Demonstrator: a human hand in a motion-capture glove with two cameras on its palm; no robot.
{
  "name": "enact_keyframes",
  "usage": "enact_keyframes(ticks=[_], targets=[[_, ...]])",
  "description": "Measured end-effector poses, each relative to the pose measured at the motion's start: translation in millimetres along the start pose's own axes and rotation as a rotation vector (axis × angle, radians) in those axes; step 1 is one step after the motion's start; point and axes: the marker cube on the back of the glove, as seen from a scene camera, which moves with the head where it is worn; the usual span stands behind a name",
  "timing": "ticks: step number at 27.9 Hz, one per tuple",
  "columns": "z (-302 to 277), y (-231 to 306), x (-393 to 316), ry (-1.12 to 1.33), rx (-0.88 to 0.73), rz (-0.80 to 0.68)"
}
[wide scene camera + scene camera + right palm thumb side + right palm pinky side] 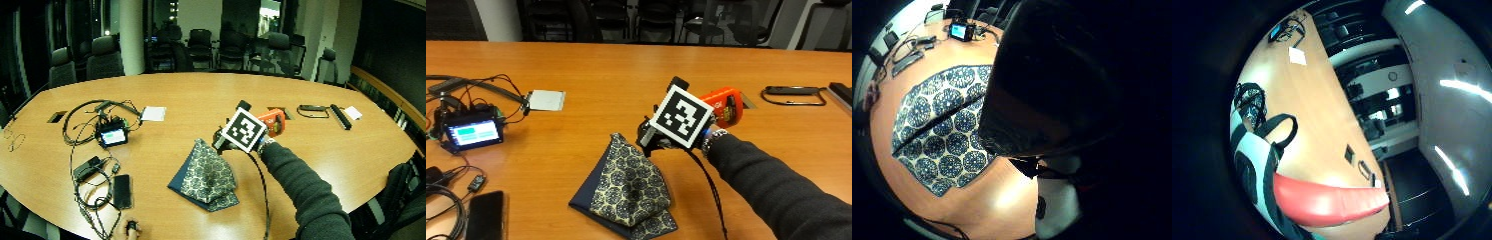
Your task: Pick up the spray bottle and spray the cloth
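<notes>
Above the wooden surface (pixel 626 75), the gloved right hand (pixel 655 137) grips the orange spray bottle (pixel 725 107) beside the patterned cloth (pixel 626 187); its nozzle should face the fabric before squeezing.

dim room, ceiling light glare on table (pixel 626 65); palm views dark-rimmed, edges warped.

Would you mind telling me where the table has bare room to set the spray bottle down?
Bare wood lies between the cloth and the white card, and beyond the spray bottle toward the chairs. The side with the small screen, cables and phone is crowded.
</notes>
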Motion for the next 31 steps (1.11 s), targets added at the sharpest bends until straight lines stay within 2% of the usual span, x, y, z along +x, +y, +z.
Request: enact_keyframes(ticks=[8,19,23,31], targets=[[6.4,5.6,-20.8,-0.018,0.009,-0.066],[6.4,44.4,-13.1,0.024,-0.110,-0.044],[-6.7,36.0,1.2,0.003,-0.056,0.033],[-42.6,15.1,37.7,-0.124,0.077,0.278]])
